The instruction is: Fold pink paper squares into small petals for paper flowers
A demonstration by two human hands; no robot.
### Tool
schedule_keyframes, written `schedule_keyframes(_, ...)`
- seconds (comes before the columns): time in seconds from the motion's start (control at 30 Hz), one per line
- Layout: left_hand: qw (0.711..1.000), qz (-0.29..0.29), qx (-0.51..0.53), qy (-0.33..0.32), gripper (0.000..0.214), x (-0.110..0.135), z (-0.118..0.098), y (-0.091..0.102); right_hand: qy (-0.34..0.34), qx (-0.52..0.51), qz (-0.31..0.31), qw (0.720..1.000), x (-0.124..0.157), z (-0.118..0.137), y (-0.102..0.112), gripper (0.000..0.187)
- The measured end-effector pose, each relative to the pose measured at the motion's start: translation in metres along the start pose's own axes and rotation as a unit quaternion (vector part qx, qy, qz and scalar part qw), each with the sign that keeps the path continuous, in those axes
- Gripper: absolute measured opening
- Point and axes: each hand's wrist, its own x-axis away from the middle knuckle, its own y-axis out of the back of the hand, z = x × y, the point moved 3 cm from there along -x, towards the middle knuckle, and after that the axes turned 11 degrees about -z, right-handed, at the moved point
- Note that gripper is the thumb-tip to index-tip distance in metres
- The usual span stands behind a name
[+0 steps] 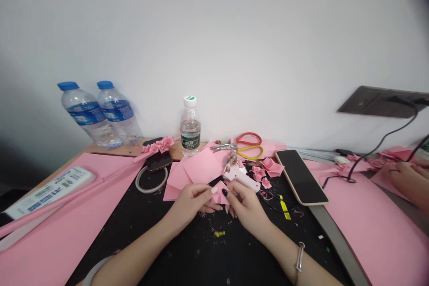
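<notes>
Between my two hands is a small folded piece of pink paper [219, 194], held just above the black table top [187, 250]. My left hand [194, 201] pinches its left side with thumb and fingers. On the right side, my right hand [243, 203] grips it the same way, the dark-nailed thumb on top. Loose pink paper sheets [203, 167] lie just beyond my left hand. A white glue gun [241, 178] rests behind my right hand, near scissors [250, 145] with red and yellow handles. Small folded pink paper flowers [259, 173] lie to its right.
A small water bottle [190, 129] stands by the wall; two larger bottles [89, 114] lean at left. A tape roll [151, 181], a phone [301, 176] and long pink-wrapped stems [100, 183] lie around. Another person's hand [407, 181] works at far right, near a black cable [378, 143].
</notes>
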Motion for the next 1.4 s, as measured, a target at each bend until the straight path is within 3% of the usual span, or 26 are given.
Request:
schedule_keyframes(0.27, 0.999, -0.013, -0.041, -0.01, 0.024, -0.0002, -0.0022, -0.0011, -0.066, -0.067, 0.013, 0.995, -0.0022, -0.0026, -0.0041, 0.027)
schedule_keyframes(1.4, 0.997, -0.031, -0.06, -0.045, 0.027, 0.0, -0.0012, 0.0002, -0.068, -0.069, 0.024, 0.995, 0.0007, -0.0014, -0.0069, 0.032)
